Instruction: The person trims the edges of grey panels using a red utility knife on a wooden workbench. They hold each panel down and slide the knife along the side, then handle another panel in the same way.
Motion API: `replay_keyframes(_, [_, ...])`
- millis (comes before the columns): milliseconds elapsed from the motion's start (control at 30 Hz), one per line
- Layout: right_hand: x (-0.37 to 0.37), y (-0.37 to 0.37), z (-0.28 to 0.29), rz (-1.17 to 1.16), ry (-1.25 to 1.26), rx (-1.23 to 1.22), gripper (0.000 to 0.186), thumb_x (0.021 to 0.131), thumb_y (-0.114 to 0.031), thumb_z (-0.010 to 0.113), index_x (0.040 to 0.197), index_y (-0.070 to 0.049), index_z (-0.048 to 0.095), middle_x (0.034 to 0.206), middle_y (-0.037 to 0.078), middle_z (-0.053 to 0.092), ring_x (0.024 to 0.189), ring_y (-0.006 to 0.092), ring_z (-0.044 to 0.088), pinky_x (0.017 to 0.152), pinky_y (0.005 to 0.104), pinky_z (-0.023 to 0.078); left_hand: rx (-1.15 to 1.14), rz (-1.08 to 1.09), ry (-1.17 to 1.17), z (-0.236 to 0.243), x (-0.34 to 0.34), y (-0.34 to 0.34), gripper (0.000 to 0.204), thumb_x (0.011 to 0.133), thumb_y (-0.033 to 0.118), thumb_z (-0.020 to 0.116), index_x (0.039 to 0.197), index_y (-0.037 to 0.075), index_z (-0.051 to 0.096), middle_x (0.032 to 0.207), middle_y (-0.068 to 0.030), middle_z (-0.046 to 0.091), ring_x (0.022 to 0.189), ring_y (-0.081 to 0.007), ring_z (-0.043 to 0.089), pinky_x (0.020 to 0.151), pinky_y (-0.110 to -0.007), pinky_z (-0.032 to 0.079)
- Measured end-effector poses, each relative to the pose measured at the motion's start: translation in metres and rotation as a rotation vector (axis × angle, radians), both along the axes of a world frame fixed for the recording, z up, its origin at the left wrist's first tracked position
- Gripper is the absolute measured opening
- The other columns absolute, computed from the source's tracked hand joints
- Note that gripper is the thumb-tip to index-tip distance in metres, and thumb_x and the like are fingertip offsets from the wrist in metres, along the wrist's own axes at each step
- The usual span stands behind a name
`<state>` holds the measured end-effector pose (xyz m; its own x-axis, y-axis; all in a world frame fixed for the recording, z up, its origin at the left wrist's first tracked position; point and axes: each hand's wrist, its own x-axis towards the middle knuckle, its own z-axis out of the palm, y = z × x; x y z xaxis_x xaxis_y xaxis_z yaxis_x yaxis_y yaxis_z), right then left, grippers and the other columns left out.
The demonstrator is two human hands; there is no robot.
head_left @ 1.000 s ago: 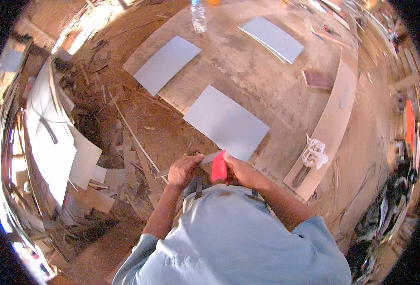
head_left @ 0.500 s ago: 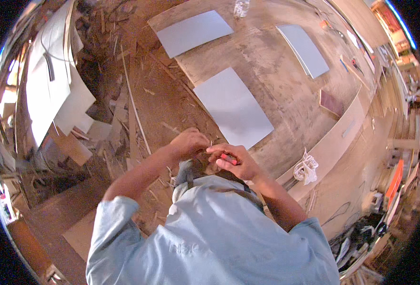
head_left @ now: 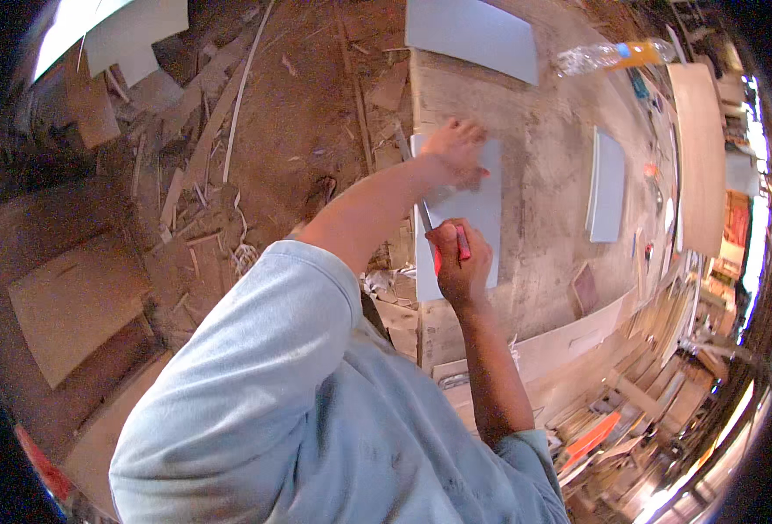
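A pale grey-white sheet (head_left: pixel 469 210) lies along the near left edge of the wooden worktable (head_left: pixel 525 262). On its far part rests my left hand (head_left: pixel 457 150), fingers spread, with a small red spot beside the thumb that I cannot make out. My right hand (head_left: pixel 466 266) is closed around a red utility knife (head_left: pixel 449 244). The thin metal blade points away from me, close to the sheet's left edge; whether it touches the sheet I cannot tell.
Another pale sheet (head_left: pixel 473 39) lies farther off, with one more (head_left: pixel 607 188) to the right. A clear plastic bottle with an orange label (head_left: pixel 621 56) lies at the back. A small brown board (head_left: pixel 584 290) sits right. Wood scraps (head_left: pixel 185 175) litter the floor on the left.
My hands, together near my body before, are now apart over the near sheet. The left has opened and reached forward; the right still grips the knife, its blade now showing. The view has turned.
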<state>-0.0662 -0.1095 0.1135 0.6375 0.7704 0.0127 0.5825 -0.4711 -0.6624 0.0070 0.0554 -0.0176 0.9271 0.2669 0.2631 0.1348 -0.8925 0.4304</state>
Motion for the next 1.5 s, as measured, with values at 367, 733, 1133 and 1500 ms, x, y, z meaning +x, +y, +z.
replay_keyframes(367, [0.001, -0.005, -0.030, -0.042, 0.197, 0.168, 0.033, 0.103, -0.023, 0.053, 0.074, -0.007, 0.057, 0.069, 0.008, 0.061, 0.064, 0.0306, 0.058, 0.066, 0.0419, 0.045, 0.097, -0.151, 0.300, 0.009, 0.003, 0.004, 0.083, 0.095, 0.069, 0.044, 0.148, 0.005, 0.045, 0.152, -0.0120, 0.046, 0.143, -0.0282, 0.038, 0.112, -0.046, 0.034])
replay_keyframes(733, [0.021, 0.004, -0.064, 0.207, -0.050, 0.260, 0.040, 0.103, -0.027, 0.050, 0.071, -0.005, 0.056, 0.070, 0.006, 0.060, 0.076, 0.0234, 0.055, 0.072, 0.0381, 0.044, 0.060, -0.155, 0.298, 0.010, 0.007, -0.001, 0.083, 0.095, 0.071, 0.042, 0.144, 0.005, 0.047, 0.143, -0.0107, 0.049, 0.137, -0.0263, 0.041, 0.108, -0.043, 0.034])
replay_keyframes(1133, [0.021, -0.002, -0.061, 0.139, 0.025, 0.122, 0.033, 0.098, -0.027, 0.057, 0.071, -0.009, 0.058, 0.074, 0.007, 0.064, 0.078, 0.0318, 0.056, 0.076, 0.0442, 0.043, 0.085, -0.125, 0.234, 0.007, 0.005, 0.002, 0.080, 0.095, 0.068, 0.047, 0.143, 0.005, 0.049, 0.142, -0.0096, 0.050, 0.135, -0.0243, 0.042, 0.106, -0.042, 0.036])
replay_keyframes(1500, [0.010, -0.030, -0.047, 0.059, 0.111, 0.145, 0.028, 0.099, -0.021, 0.054, 0.074, -0.009, 0.058, 0.070, 0.007, 0.061, 0.070, 0.0320, 0.058, 0.081, 0.0453, 0.043, 0.034, -0.146, 0.289, 0.015, 0.003, 0.002, 0.084, 0.093, 0.071, 0.047, 0.144, 0.004, 0.049, 0.145, -0.0120, 0.049, 0.138, -0.0261, 0.042, 0.108, -0.044, 0.038])
